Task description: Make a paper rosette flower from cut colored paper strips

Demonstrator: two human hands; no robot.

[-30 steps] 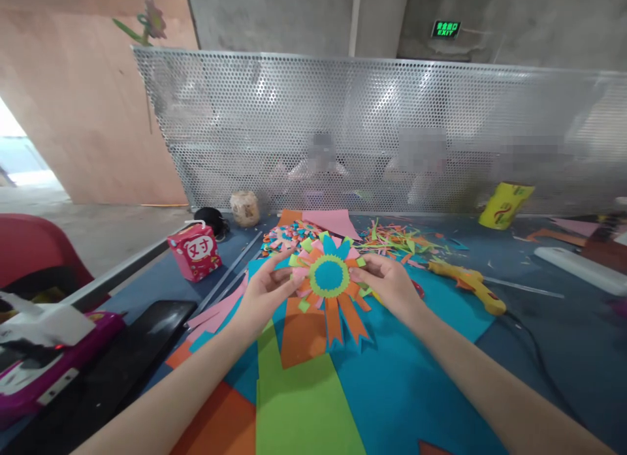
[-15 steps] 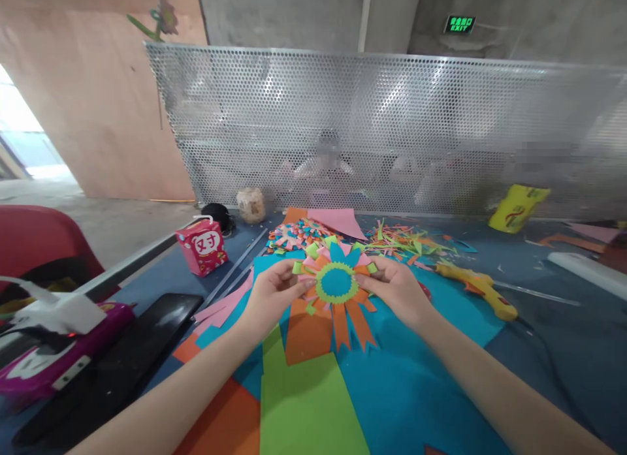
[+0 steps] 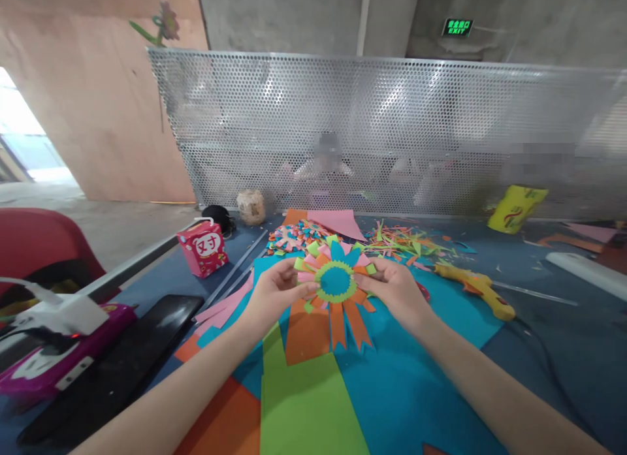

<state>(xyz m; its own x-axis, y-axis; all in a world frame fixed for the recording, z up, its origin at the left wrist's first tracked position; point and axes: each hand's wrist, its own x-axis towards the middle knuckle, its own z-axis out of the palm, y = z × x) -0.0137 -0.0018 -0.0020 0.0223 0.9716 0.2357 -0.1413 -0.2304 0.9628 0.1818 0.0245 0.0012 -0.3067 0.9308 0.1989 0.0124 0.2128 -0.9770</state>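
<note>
Between my two hands is a paper rosette [image 3: 336,282] with a blue round centre, a green zigzag ring, pink, orange and green loops, blue points on top and orange tails below. My left hand [image 3: 280,286] pinches its left edge, thumb in front. The right edge is pinched by my right hand [image 3: 392,284] in the same way. Beneath it lie a blue sheet [image 3: 401,376], a green sheet [image 3: 306,403] and an orange piece [image 3: 307,334]. Just behind sits a pile of small multicoloured paper pieces [image 3: 298,235].
To the right lies a yellow glue gun [image 3: 475,288] with its cord. Paper scraps [image 3: 409,239] are heaped at the back. A red drink carton [image 3: 203,247], a black phone-like slab [image 3: 112,370] and a purple power strip [image 3: 73,357] are on the left. A perforated metal screen [image 3: 372,128] bounds the table.
The view has shifted very slightly. Both hands keep the same hold on the rosette, which looks almost unmoved.
</note>
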